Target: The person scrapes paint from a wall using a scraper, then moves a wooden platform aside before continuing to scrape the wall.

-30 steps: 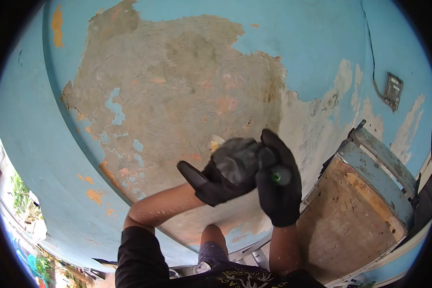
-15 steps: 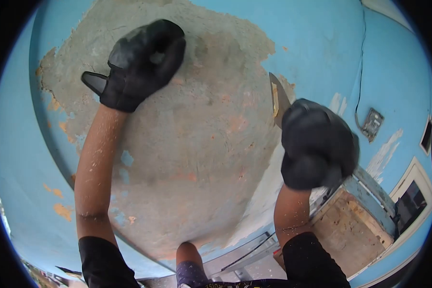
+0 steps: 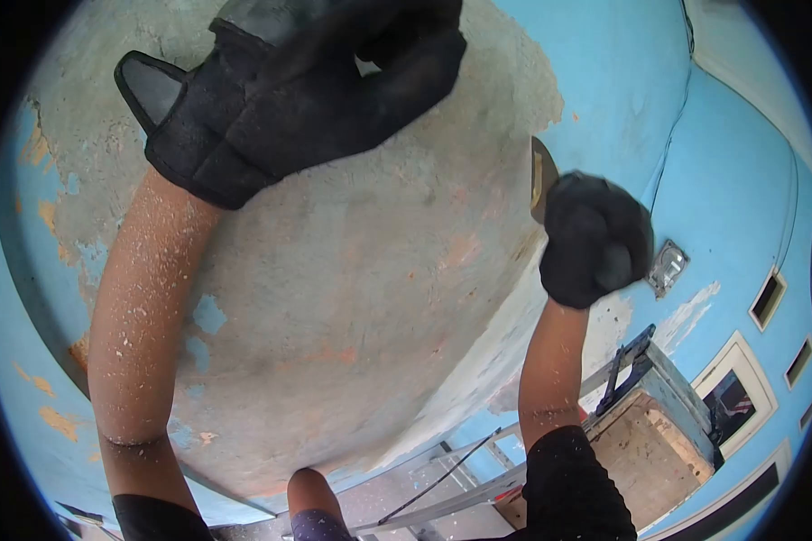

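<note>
My left hand, in a black glove, is close to the camera at the upper left, its fingers curled together in front of the wall; whether they hold anything is hidden. Flecks of dust cover the bare forearm. My right hand, also gloved in black, is closed round a scraper, whose metal blade points up and left beside the border of the scraped patch. Grey and faintly orange, the bare plaster fills the middle of the wall, with blue paint around it.
A wooden board or box stands at the lower right, near a framed opening. On the blue wall hangs an electrical box with a cable running up. Metal rails cross below, beside my knee.
My left hand has come closer to the camera and moved right. My right hand, with the scraper, appears smaller and slightly higher. The whole view has shifted and tilted.
</note>
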A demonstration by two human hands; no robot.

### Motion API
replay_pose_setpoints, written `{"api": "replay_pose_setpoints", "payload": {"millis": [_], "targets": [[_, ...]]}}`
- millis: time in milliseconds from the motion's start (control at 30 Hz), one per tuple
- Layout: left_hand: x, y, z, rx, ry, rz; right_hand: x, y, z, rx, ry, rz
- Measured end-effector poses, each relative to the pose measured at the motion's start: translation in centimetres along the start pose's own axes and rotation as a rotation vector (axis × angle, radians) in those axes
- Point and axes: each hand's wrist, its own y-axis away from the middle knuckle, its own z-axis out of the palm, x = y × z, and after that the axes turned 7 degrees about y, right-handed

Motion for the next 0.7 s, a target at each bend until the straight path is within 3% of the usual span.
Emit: {"api": "replay_pose_setpoints", "payload": {"millis": [33,67,100,167,233,267,333,500,533,600,633,667,700], "targets": [[-2.0,0.9,0.2,0.015,-0.010,-0.003,-0.7,-0.5,-0.8,-0.140,-0.253,0.058],[-5.4,2.6,-0.3,0.000,-0.015,0.302,1.8,1.9,-3.9,-0.161,-0.065,0.008],[-7.2,3.6,-0.6,-0.014,-0.018,0.610,-1.0,-1.3,-2.0,-0.410,-0.014,-0.453],[-4.6,1.1,-1.2,-0.076,0.046,0.584,-1.6,-1.5,-1.5,-0.491,-0.208,-0.350],[-4.4,0.9,-1.5,-0.148,0.130,0.557,1.5,-0.2,-0.7,-0.326,0.411,-0.440],[-5.8,2.1,-1.3,-0.132,0.157,0.527,1.6,-0.3,-0.8,-0.427,0.516,-0.305],[-6.3,2.6,-0.8,-0.098,0.175,0.501,1.6,-0.5,-0.4,-0.376,0.553,-0.346],[-2.5,2.6,-2.7,-0.424,0.471,-0.102,0.7,0.5,-1.4,-0.180,0.757,-0.476],[-3.3,2.4,-2.5,-0.428,0.477,-0.105,0.3,-0.8,0.2,-0.242,0.219,-0.346],[-6.0,2.0,-0.9,-0.106,0.118,0.550,-0.8,0.0,-0.3,-0.239,0.249,-0.256],[-5.0,2.1,-1.0,-0.117,0.126,0.544,-1.7,0.8,-1.0,-0.248,0.289,-0.144],[-3.4,2.2,-0.6,-0.026,0.150,0.325,-2.3,-0.4,-1.8,-0.415,-0.109,-0.194],[-2.7,2.2,-0.2,0.074,0.169,0.110,-0.6,-0.1,-2.3,-0.415,-0.116,-0.208]]}}
